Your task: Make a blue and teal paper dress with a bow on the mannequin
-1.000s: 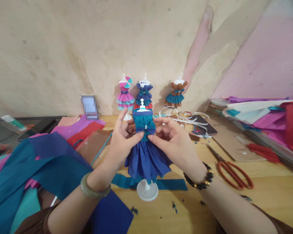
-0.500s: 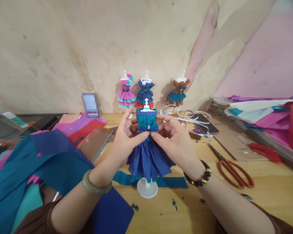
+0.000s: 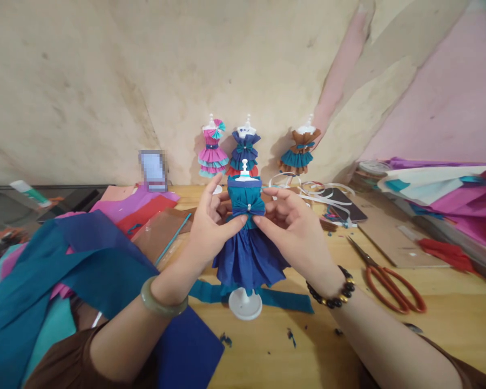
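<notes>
A small white dress form (image 3: 245, 304) stands upright at the centre, wearing a dress with a teal top and a dark blue pleated skirt (image 3: 247, 265). At its waist sits a teal and blue bow (image 3: 248, 207) with a pearl-like bead in the middle. My left hand (image 3: 215, 219) grips the dress from the left, thumb at the bow's lower edge. From the right, my right hand (image 3: 285, 221) holds it the same way, its thumb also under the bow. The fingertips behind the dress are partly hidden.
Three dressed forms (image 3: 213, 151) stand by the wall. Coloured paper (image 3: 28, 297) piles up at left, near a phone (image 3: 153, 170). Orange-handled scissors (image 3: 389, 283) lie at right beside a board (image 3: 392, 237). A teal strip (image 3: 287, 300) lies behind the form's base.
The camera view has shifted slightly. The dress form's base sits a little higher in view, and both thumbs remain close under the bow.
</notes>
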Demonstrator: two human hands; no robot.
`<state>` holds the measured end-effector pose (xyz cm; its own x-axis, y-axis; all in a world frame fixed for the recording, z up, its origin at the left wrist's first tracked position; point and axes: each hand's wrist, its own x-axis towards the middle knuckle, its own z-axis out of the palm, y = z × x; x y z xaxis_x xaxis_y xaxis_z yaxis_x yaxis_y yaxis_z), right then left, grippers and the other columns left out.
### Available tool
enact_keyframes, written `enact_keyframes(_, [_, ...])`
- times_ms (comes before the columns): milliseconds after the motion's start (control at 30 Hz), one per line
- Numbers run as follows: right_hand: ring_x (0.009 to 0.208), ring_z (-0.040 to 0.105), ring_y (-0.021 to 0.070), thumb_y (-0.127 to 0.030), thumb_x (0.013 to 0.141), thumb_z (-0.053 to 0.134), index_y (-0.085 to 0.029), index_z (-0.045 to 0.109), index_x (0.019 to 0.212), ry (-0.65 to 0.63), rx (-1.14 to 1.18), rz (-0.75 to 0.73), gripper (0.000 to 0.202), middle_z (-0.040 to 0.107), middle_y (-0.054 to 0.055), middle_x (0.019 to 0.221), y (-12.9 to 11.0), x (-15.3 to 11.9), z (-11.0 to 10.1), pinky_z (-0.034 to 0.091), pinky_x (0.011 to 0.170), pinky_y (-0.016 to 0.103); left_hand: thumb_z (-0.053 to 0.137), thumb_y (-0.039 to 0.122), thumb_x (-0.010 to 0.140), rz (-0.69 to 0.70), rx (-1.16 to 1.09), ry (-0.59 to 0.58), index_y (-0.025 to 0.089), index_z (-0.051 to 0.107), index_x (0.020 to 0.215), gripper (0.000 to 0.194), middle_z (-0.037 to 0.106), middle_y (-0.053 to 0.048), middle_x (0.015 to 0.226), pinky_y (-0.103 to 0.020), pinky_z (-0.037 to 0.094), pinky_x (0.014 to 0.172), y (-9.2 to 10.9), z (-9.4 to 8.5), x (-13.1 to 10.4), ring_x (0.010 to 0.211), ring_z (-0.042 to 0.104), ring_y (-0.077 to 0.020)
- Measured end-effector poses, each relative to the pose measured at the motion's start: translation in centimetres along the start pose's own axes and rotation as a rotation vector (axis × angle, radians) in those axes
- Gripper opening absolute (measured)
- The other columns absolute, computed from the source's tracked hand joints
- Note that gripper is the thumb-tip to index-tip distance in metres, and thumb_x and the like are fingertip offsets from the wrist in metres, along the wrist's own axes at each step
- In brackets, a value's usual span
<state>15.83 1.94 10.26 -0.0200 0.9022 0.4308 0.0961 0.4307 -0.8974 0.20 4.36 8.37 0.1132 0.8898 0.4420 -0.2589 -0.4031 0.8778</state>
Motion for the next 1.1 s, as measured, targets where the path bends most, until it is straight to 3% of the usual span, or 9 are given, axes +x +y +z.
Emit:
enact_keyframes(367, [0.063,0.057,0.0136,-0.024,0.074,0.072,-0.020,0.055,0.113,0.011,-0.002,0.034,0.043,0.061,-0.003,0.071,-0.28,-0.13,0.00,0.047,0.054,0.027,0.080,0.022,0.071,0.005,-0.024,-0.011,0.029,0.031,0.145,0.089,0.063,-0.007,0.118,-0.033,0.051,0.087,0.20,0.23,-0.01,0.097,0.067,-0.0186])
enact_keyframes(600, [0.065,0.061,0.0165,-0.029,0.075,0.072,-0.020,0.053,0.120,-0.010,-0.005,0.084,0.050,0.067,-0.001,0.070,-0.51,-0.12,-0.37,0.047,0.056,0.030,0.080,0.021,0.070,0.012,-0.040,-0.015,0.028,0.035,0.144,0.087,0.063,-0.008,0.118,-0.033,0.051,0.086,0.29,0.27,0.04,0.093,0.066,-0.0177])
enact_keyframes(900, [0.062,0.060,0.0149,-0.024,0.074,0.072,-0.020,0.054,0.119,0.033,-0.095,0.007,0.049,0.063,-0.004,0.069,-0.76,-0.20,-0.09,0.049,0.060,0.031,0.081,0.022,0.070,0.021,-0.052,-0.013,0.028,0.034,0.143,0.088,0.063,-0.007,0.118,-0.033,0.051,0.089,0.12,0.44,-0.02,0.096,0.066,-0.0180])
enact_keyframes(1100, [0.064,0.061,0.0154,-0.023,0.074,0.072,-0.023,0.053,0.122,-0.010,-0.137,-0.053,0.052,0.064,-0.003,0.073,-0.75,-0.21,-0.19,0.052,0.061,0.032,0.081,0.023,0.070,0.037,-0.048,0.008,0.028,0.035,0.143,0.086,0.064,-0.007,0.117,-0.033,0.052,0.086,-0.20,0.31,0.10,0.092,0.066,-0.0177])
